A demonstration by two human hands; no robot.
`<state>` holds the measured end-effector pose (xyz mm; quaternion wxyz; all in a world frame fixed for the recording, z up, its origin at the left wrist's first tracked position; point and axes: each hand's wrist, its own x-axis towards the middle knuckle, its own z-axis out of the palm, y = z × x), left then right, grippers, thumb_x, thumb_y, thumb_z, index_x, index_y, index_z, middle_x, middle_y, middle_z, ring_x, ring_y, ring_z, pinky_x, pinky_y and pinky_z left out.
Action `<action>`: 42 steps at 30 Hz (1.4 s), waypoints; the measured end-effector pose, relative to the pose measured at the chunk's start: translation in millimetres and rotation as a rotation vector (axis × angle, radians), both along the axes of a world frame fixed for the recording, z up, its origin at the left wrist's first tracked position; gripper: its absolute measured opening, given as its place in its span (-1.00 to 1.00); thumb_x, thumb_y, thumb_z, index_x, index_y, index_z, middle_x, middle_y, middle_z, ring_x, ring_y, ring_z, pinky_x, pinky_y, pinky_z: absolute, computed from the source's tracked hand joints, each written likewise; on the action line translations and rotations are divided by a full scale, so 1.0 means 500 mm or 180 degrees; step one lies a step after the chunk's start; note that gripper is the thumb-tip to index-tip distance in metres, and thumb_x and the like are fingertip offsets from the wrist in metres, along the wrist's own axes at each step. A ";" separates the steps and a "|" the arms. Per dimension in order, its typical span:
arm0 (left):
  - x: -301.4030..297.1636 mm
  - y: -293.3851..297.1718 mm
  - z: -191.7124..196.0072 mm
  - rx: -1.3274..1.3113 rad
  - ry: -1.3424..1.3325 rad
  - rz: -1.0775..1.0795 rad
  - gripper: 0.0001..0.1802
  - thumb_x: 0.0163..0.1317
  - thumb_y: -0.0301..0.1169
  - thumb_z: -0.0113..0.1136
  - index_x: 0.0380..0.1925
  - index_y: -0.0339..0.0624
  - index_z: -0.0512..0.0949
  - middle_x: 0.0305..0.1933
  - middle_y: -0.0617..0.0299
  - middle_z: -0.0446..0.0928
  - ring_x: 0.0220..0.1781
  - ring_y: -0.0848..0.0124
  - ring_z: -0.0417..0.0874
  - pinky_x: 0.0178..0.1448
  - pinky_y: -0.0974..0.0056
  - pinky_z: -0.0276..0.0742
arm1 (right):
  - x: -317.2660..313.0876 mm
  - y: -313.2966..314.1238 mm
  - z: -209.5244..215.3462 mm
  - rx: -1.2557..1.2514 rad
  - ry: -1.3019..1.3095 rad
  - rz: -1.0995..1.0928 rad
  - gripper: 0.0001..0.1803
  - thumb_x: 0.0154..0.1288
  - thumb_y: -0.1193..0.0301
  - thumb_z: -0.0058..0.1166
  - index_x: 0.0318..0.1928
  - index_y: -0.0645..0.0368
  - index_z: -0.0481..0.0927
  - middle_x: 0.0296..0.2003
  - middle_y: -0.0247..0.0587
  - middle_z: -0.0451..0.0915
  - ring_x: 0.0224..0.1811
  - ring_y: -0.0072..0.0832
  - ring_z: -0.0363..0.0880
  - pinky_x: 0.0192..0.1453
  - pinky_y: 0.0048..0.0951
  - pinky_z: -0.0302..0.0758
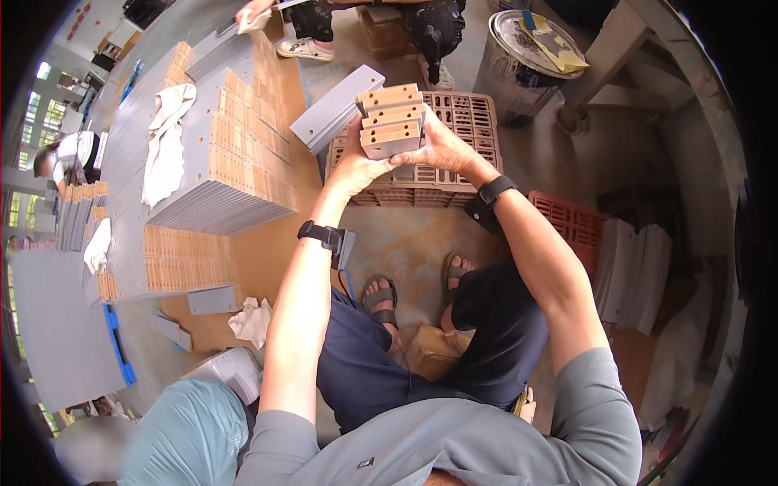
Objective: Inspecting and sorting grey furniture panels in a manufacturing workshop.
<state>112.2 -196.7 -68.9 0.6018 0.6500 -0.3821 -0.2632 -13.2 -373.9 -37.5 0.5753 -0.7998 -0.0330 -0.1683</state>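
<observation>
Seated worker lifts a short stack of grey boards (392, 121) with tan, drilled edges up to chest height over the pale plastic crate (462, 174); left hand (354, 166) cups it from below, fingers curled shut under the bottom board, right hand (440, 146) clamps the side, likely to square the ends flush. Long rows of finished boards (219, 174) lie fanned on the floor to the left, a white rag (166, 138) draped across them.

Workshop floor: stacked grey panels (219, 174), plastic crates (454, 121), metal drum (519, 65).
</observation>
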 end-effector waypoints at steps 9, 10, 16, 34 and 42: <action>-0.025 -0.020 0.115 -0.0277 -0.0141 -0.0195 0.24 -0.14 -0.28 0.71 0.46 -0.12 0.02 0.38 0.02 0.33 0.40 0.29 0.40 0.44 0.13 0.43 | -0.033 -0.024 0.074 0.0042 -0.0094 -0.0058 0.28 -0.13 0.19 0.65 0.50 0.27 0.06 0.38 0.04 0.29 0.48 -0.26 0.20 0.57 -0.22 0.15; -0.020 -0.020 0.105 -0.0151 -0.0077 -0.0248 0.27 -0.14 -0.26 0.72 0.47 -0.13 0.00 0.40 0.01 0.30 0.41 0.28 0.39 0.45 0.15 0.42 | -0.030 -0.021 0.072 0.0105 -0.0093 -0.0042 0.28 -0.13 0.19 0.66 0.50 0.27 0.06 0.38 0.03 0.29 0.48 -0.26 0.20 0.57 -0.21 0.14; 0.011 -0.020 -0.005 0.0295 -0.0015 -0.0133 0.27 -0.15 -0.29 0.72 0.47 -0.11 -0.01 0.41 0.02 0.30 0.44 0.24 0.37 0.45 0.11 0.42 | -0.008 -0.014 0.017 -0.0254 0.0030 -0.0236 0.27 -0.17 0.25 0.67 0.49 0.26 0.10 0.40 0.02 0.27 0.48 -0.21 0.20 0.57 -0.20 0.15; -0.012 -0.016 -0.007 0.0357 0.0468 -0.0223 0.23 -0.16 -0.34 0.72 0.43 -0.16 0.03 0.39 0.06 0.32 0.40 0.26 0.39 0.46 0.17 0.38 | -0.023 -0.014 0.000 -0.0334 0.0098 -0.0114 0.33 -0.18 0.14 0.66 0.52 0.23 0.07 0.40 0.07 0.25 0.51 -0.13 0.16 0.58 -0.18 0.13; -0.006 0.007 -0.041 0.0332 0.0551 -0.0469 0.22 -0.14 -0.28 0.70 0.44 -0.19 0.05 0.40 0.07 0.33 0.40 0.27 0.40 0.43 0.18 0.39 | -0.017 0.000 -0.032 -0.0200 0.0119 -0.0131 0.17 -0.15 0.10 0.61 0.42 0.27 0.23 0.30 0.10 0.32 0.43 -0.12 0.25 0.53 -0.16 0.20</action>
